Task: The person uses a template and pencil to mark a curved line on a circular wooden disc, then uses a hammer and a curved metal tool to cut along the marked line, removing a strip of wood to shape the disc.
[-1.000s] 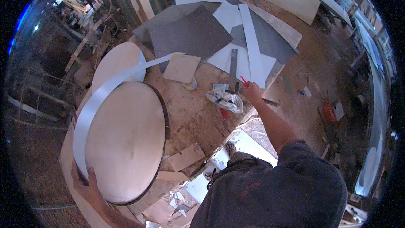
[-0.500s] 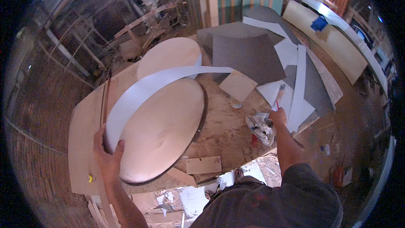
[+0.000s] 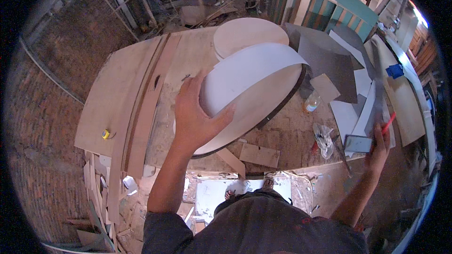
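Observation:
My left hand (image 3: 200, 113) is closed around the near end of a curved white strip (image 3: 249, 68), thumb on one side and fingers on the other. The strip arches over an oval wooden board (image 3: 263, 103) with a dark rim, hiding part of it. Beyond them lies a second pale rounded board (image 3: 249, 35). At the right end of the workbench, my right hand (image 3: 379, 145) grips a red-handled brush (image 3: 389, 121), its head blurred. Beside that hand is a grey rectangular piece (image 3: 358, 143); I cannot tell whether it is held.
Grey sheets (image 3: 325, 61) and white offcuts (image 3: 346, 117) cover the bench's right side. A small jar (image 3: 311, 101) stands near a crumpled plastic bag (image 3: 323, 140). Long wooden strips (image 3: 136, 113) and a yellow tape measure (image 3: 106, 134) lie left. A striped cabinet (image 3: 325, 7) stands behind.
The view has shifted, so the bench appears turned. My right hand has moved rightward with the brush, away from the white offcuts. My left hand still grips the strip, now lifted nearer.

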`<action>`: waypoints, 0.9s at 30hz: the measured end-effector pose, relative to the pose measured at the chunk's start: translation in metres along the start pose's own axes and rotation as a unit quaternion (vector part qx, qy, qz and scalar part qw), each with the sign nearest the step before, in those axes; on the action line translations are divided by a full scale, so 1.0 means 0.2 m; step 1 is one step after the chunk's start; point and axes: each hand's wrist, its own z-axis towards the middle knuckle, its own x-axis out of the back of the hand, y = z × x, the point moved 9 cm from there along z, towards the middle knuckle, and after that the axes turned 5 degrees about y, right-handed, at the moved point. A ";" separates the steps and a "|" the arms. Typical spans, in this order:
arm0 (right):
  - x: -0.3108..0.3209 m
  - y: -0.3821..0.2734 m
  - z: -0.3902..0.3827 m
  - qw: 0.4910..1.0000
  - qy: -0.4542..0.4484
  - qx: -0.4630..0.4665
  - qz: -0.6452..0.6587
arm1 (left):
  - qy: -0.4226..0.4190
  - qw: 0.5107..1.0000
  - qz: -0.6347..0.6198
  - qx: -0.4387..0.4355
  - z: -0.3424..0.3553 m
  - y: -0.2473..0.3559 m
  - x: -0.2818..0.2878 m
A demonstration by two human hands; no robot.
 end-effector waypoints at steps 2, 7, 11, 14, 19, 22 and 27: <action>-0.28 -0.08 -0.21 0.990 -0.132 -0.050 0.002 | 0.029 0.986 -0.161 0.036 0.01 0.01 -0.03; -1.09 -0.32 -0.78 0.916 -0.392 -0.084 -0.011 | 0.003 0.965 -0.247 0.087 -0.02 0.04 0.00; -1.25 -0.23 -0.89 0.894 -0.430 0.006 -0.122 | 0.010 0.954 -0.290 0.070 -0.02 0.15 0.02; -1.32 -0.28 -1.00 0.906 -0.415 -0.004 -0.078 | 0.017 0.964 -0.260 0.049 -0.05 0.19 0.04; -1.31 -0.22 -1.03 0.916 -0.385 0.006 -0.110 | 0.015 0.974 -0.220 0.045 -0.09 0.21 0.02; -1.30 -0.19 -1.07 0.923 -0.378 -0.075 -0.023 | -0.028 0.971 -0.215 0.100 -0.10 0.23 0.00; -1.23 -0.21 -1.11 0.893 -0.427 -0.134 0.046 | -0.014 0.956 -0.254 0.144 -0.12 0.21 -0.02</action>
